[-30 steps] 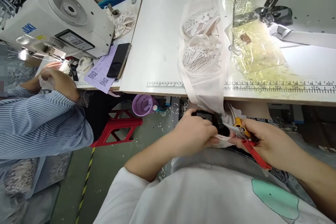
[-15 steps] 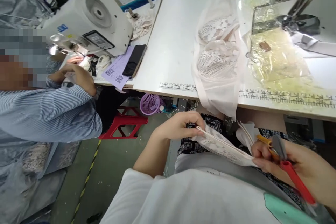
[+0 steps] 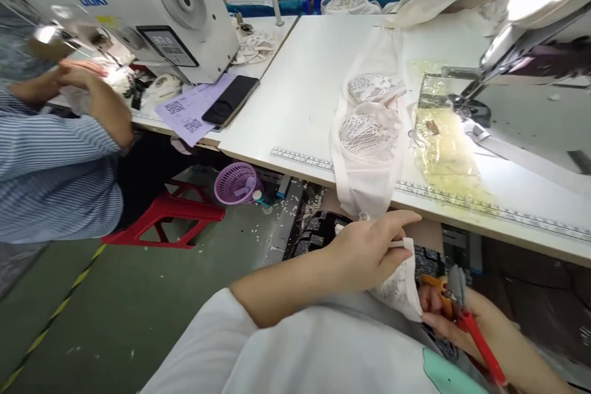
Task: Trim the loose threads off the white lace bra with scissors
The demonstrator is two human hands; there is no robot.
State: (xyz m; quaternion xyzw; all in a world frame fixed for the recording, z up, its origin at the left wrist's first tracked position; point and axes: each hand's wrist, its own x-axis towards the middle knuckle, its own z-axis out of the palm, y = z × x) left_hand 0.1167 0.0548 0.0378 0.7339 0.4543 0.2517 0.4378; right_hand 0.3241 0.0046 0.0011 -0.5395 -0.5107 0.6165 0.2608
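My left hand [image 3: 364,252] is closed near the table's front edge, thumb and fingers on the upper end of a white lace bra piece [image 3: 397,292]. Over my lap, the fingertips of my right hand [image 3: 480,320] pinch the lower end of its smooth band. Tucked in that same hand are scissors [image 3: 457,286] with orange and red handle parts; whether these are one tool or two is unclear. Just beyond my left hand, a pale lace bra [image 3: 369,135] lies on the white table [image 3: 300,92], its near end hanging over the edge.
At right stands a sewing machine [image 3: 530,43] with yellowish taped film [image 3: 447,154] by its foot. To the left, a co-worker's arm [image 3: 101,104] reaches to another sewing machine [image 3: 152,12]. A phone [image 3: 231,100] lies on purple paper [image 3: 184,117]. Below are a purple basket [image 3: 236,184] and red stool [image 3: 161,218].
My left hand has moved right, closer to my right hand, and the lace piece between them is less stretched out. The camera view has turned, showing more of the right machine.
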